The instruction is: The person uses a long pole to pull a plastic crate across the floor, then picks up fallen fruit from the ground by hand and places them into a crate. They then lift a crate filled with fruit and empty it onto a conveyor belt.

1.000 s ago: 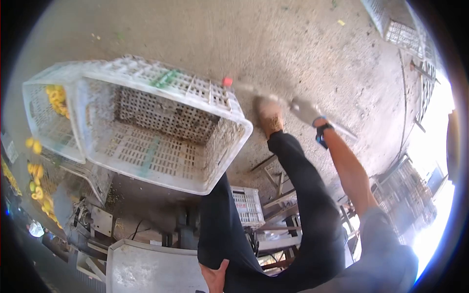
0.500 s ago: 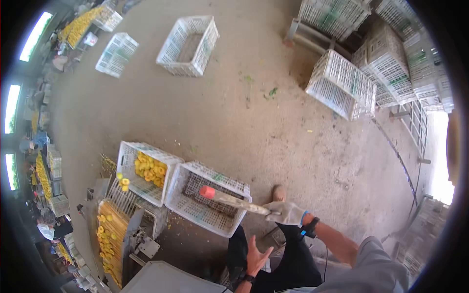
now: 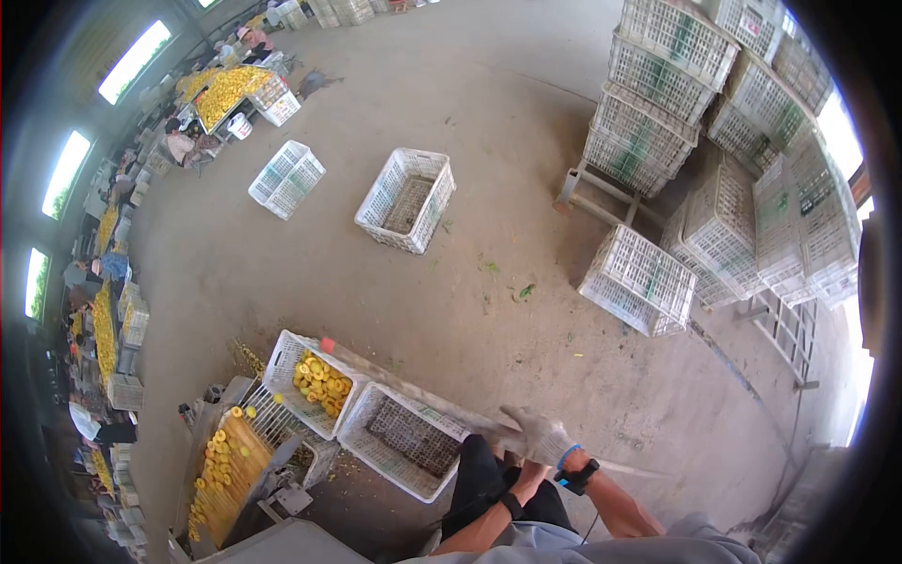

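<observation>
A long, thin pole (image 3: 413, 391) with a red tip (image 3: 327, 345) slants across the front of my body. Its red end is over the rim of the crate with yellow fruit halves (image 3: 321, 383). My left hand (image 3: 531, 477), bare with a black wristband, is closed around the pole from below; its fingertips are partly hidden. On top of the pole lies my right hand (image 3: 543, 436) in a pale work glove, fingers stretched out and one lifted away from the shaft. The pole's thin rear end (image 3: 629, 468) passes behind my right wrist.
A white crate (image 3: 355, 437) stands before my legs, beside the fruit crate (image 3: 272, 371). At left, a slatted conveyor (image 3: 246, 456) carries fruit halves. Further crates (image 3: 406, 202) lie on the floor, with tall crate stacks (image 3: 658, 85) at right. People sit by fruit-covered tables (image 3: 230, 94) far left.
My left hand has come up from open beside my leg to the pole. The pole's red tip has swung left and away from me. My gloved fingers have loosened, and the view has tilted up.
</observation>
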Motion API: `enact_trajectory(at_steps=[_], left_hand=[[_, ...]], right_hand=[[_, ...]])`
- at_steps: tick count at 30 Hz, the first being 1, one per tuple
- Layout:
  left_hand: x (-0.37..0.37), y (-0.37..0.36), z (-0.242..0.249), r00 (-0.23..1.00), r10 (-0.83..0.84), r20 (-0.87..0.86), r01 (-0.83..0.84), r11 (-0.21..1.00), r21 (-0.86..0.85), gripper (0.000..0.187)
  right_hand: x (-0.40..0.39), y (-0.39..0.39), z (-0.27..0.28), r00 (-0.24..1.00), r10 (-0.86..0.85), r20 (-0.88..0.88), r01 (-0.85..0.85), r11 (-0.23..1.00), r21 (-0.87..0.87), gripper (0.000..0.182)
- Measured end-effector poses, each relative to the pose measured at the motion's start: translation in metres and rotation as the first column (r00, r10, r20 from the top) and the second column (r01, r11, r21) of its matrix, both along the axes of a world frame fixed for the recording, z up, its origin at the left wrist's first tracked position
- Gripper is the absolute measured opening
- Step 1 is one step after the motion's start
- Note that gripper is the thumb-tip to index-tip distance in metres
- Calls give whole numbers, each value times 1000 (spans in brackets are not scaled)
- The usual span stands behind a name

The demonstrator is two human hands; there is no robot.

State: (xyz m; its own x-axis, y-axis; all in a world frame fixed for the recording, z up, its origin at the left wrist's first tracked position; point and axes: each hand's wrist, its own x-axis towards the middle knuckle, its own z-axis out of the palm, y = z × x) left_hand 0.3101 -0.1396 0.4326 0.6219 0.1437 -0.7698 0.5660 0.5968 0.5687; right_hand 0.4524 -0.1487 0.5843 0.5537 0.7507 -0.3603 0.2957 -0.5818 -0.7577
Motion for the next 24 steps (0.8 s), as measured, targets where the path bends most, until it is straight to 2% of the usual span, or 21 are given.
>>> enact_trajectory(at_steps=[2,4,6,8,10,13,16,19,22,24], left_hand=[[43,36,19,998,65,6,-65,998,-24,55],[84,79,26,995,96,-6,-96,995,-33,54],[128,131,19,994,111,-21,-112,993,-40,55],[175,182,26,991,127,-28,-127,992,16,57],[227,230,30,990,131,-44,-130,991,25,57],[309,284,42,986,146,-81,-147,989,-2,57],[394,325,3,942,333,-23,-332,924,-189,51],[483,358,6,854,519,-43,-516,833,-200,38],[550,383,12,819,572,-43,-553,766,-327,26],[580,398,19,802,598,-5,-548,731,-407,22]], right_hand=[[21,-35,3,969,36,244,0,990,-144,75],[35,-78,4,982,68,178,3,929,-371,75],[57,-113,20,974,184,131,-87,842,-533,71],[73,-146,18,962,96,254,73,810,-582,66],[108,-154,37,970,-99,224,226,708,-669,55],[173,-136,83,972,-2,237,182,646,-742,44],[243,-64,156,942,64,329,213,642,-737,32],[310,30,205,861,103,499,269,740,-617,25],[370,128,232,735,278,618,252,734,-631,17],[407,177,236,664,359,656,172,781,-601,18]])
